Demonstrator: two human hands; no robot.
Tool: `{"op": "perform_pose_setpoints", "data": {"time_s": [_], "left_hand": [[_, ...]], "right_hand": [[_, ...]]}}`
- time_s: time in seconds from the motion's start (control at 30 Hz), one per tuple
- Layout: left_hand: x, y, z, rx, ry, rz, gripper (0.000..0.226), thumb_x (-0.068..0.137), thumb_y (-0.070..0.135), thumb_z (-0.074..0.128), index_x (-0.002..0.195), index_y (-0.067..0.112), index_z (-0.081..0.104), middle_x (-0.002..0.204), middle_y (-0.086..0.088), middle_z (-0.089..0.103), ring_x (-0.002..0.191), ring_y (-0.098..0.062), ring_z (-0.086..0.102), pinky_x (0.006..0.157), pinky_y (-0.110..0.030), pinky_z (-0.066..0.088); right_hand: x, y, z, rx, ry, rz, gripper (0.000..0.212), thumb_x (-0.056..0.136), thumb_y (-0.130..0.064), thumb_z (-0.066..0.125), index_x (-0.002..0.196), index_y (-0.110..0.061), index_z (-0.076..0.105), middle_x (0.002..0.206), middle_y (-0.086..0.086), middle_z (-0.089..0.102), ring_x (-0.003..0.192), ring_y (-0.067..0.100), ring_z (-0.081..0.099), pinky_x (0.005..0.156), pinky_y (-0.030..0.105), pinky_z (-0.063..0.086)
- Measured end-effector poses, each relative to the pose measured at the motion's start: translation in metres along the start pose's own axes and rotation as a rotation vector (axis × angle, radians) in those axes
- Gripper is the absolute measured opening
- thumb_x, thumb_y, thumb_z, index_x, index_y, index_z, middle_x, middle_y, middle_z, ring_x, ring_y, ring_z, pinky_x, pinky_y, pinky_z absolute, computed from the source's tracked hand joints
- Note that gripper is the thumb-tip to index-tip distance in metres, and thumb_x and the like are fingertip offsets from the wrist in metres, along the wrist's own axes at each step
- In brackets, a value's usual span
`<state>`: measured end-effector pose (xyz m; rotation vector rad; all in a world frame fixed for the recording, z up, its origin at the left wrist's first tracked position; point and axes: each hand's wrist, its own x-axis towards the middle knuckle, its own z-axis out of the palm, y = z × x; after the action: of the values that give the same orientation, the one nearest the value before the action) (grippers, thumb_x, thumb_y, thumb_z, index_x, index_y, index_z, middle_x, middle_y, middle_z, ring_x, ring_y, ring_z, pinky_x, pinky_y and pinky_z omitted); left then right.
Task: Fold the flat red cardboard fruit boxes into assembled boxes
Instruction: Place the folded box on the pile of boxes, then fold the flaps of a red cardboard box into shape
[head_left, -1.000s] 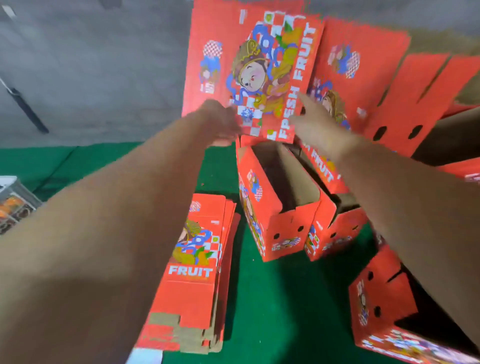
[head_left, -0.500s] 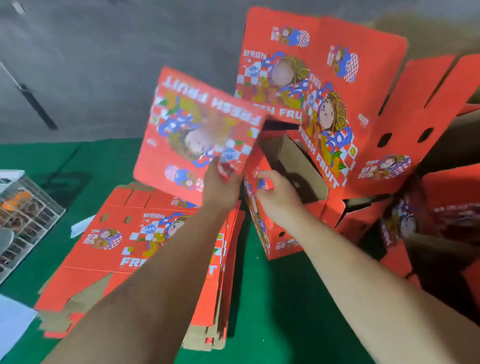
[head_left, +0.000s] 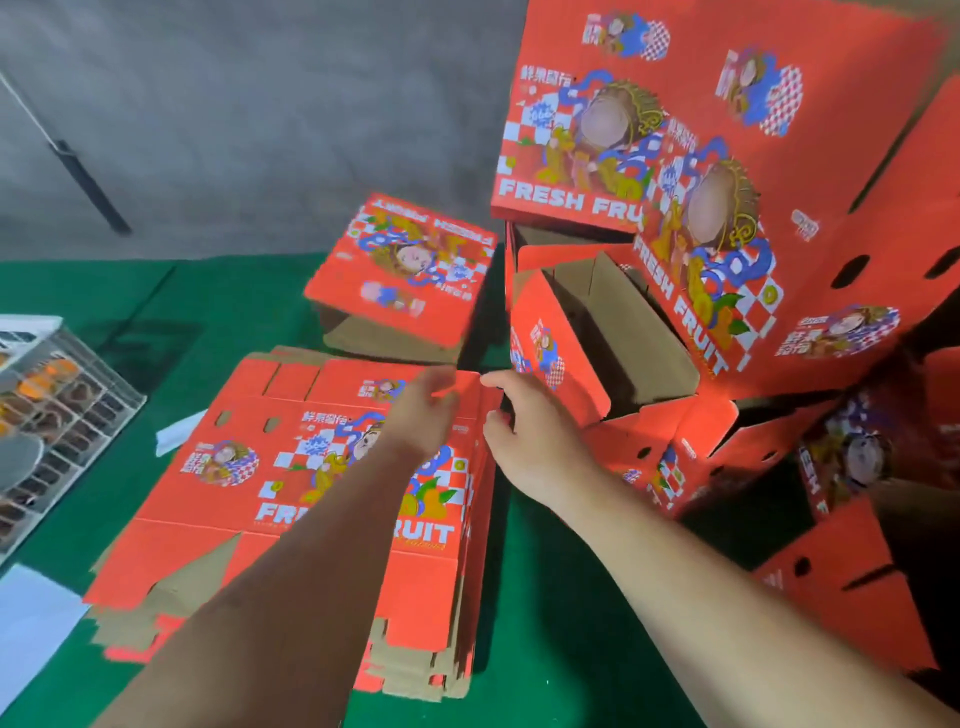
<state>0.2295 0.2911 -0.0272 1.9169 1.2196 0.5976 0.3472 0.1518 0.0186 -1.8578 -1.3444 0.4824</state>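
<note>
Flat boxes stack (head_left: 291, 499) | left hand (head_left: 423, 410) spread above | right hand (head_left: 524, 431) loosely spread at edge

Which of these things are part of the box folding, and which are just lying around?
Part of the job:
flat stack, under both hands
left hand and right hand, at its far edge
folded box, lying behind the stack
open box
box pile on the right

Lying about:
clear case on the left
white paper
green mat
</note>
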Motion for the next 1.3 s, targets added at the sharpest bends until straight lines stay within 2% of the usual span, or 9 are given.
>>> {"op": "perform_pose_setpoints", "data": {"time_s": [0.13, 0.33, 0.53, 0.7, 0.83, 0.97, 1.07, 1.2, 1.3], "left_hand": [[-0.042, -0.032, 0.014, 0.342, -0.008, -0.098, 0.045, 0.096, 0.034, 0.062, 0.140, 0.024, 0.058, 0.144, -0.006, 0.059, 0.134, -0.033, 0.054, 0.111, -0.040, 0.041], [-0.123, -0.071, 0.029, 0.848, -0.276, -0.245, 0.120, 0.075, 0.083, 0.057, 0.164, 0.037, -0.008, 0.171, -0.012, -0.024, 0.154, -0.052, -0.019, 0.121, -0.069, -0.002], [-0.175, -0.052, 0.050, 0.576, -0.333, -0.085, 0.089, 0.085, 0.064, 0.047, 0.163, 0.043, 0.010, 0.175, 0.000, 0.001, 0.159, -0.042, -0.008, 0.125, -0.062, 0.001], [-0.209, -0.076, 0.001, 0.307, 0.001, 0.071, 0.057, 0.085, 0.032, 0.060, 0.141, 0.020, 0.056, 0.136, -0.007, 0.066, 0.118, -0.038, 0.063, 0.097, -0.042, 0.049], [-0.225, -0.125, -0.069, 0.246, 0.375, -0.380, 0.079, 0.078, 0.054, 0.051, 0.138, 0.003, 0.056, 0.139, -0.030, 0.057, 0.129, -0.049, 0.053, 0.104, -0.054, 0.040], [-0.253, -0.127, -0.086, -0.321, 0.368, -0.501, 0.010, 0.095, 0.036, 0.063, 0.085, 0.033, 0.066, 0.087, 0.011, 0.068, 0.090, -0.019, 0.068, 0.068, -0.026, 0.044], [-0.261, -0.112, -0.077, -0.431, 0.316, -0.472, 0.009, 0.098, 0.042, 0.066, 0.097, 0.035, 0.071, 0.089, 0.010, 0.075, 0.096, -0.012, 0.071, 0.074, -0.022, 0.051], [-0.263, -0.088, -0.071, -0.453, 0.216, -0.533, 0.064, 0.079, 0.070, 0.060, 0.126, 0.027, 0.066, 0.131, -0.016, 0.056, 0.130, -0.038, 0.051, 0.111, -0.058, 0.043], [-0.272, -0.060, -0.072, -0.649, 0.029, -0.483, 0.053, 0.104, 0.060, 0.042, 0.108, 0.017, 0.074, 0.108, -0.021, 0.070, 0.103, -0.038, 0.068, 0.096, -0.053, 0.056]], "right_hand": [[-0.022, 0.009, 0.033, 0.092, -0.057, 0.096, 0.041, 0.098, -0.015, 0.057, 0.138, -0.022, 0.060, 0.138, -0.003, 0.060, 0.127, 0.013, 0.056, 0.110, 0.031, 0.043], [-0.080, 0.033, 0.096, 0.416, -0.161, 0.643, 0.050, 0.098, -0.017, 0.061, 0.146, -0.020, 0.047, 0.117, -0.008, 0.063, 0.105, 0.015, 0.064, 0.084, 0.024, 0.047], [-0.108, 0.054, 0.105, 0.791, -0.013, 0.996, 0.025, 0.101, -0.007, 0.055, 0.123, -0.007, 0.067, 0.121, 0.026, 0.071, 0.105, 0.037, 0.071, 0.085, 0.042, 0.052], [-0.120, 0.049, 0.069, 0.703, 0.069, 0.902, 0.018, 0.098, -0.004, 0.061, 0.091, -0.013, 0.075, 0.084, 0.014, 0.079, 0.069, 0.025, 0.073, 0.062, 0.042, 0.063], [-0.132, 0.054, 0.032, 0.810, 0.115, 0.827, 0.021, 0.101, 0.000, 0.056, 0.111, -0.013, 0.070, 0.109, 0.024, 0.074, 0.099, 0.040, 0.070, 0.095, 0.061, 0.055], [-0.146, 0.059, 0.000, 0.809, 0.229, 0.705, 0.022, 0.097, -0.003, 0.057, 0.104, -0.017, 0.072, 0.087, 0.010, 0.074, 0.078, 0.028, 0.067, 0.074, 0.037, 0.052], [-0.154, 0.050, -0.016, 0.656, 0.297, 0.608, 0.012, 0.098, -0.019, 0.061, 0.095, -0.022, 0.072, 0.085, -0.003, 0.074, 0.083, 0.021, 0.066, 0.071, 0.028, 0.047], [-0.167, 0.041, -0.032, 0.425, 0.241, 0.527, 0.020, 0.100, -0.040, 0.063, 0.103, -0.022, 0.071, 0.108, -0.006, 0.074, 0.101, 0.011, 0.066, 0.085, 0.027, 0.049], [-0.182, 0.029, -0.033, 0.418, 0.083, 0.446, 0.027, 0.104, -0.044, 0.058, 0.122, -0.029, 0.070, 0.125, -0.010, 0.073, 0.112, 0.003, 0.067, 0.104, 0.030, 0.048]]}}
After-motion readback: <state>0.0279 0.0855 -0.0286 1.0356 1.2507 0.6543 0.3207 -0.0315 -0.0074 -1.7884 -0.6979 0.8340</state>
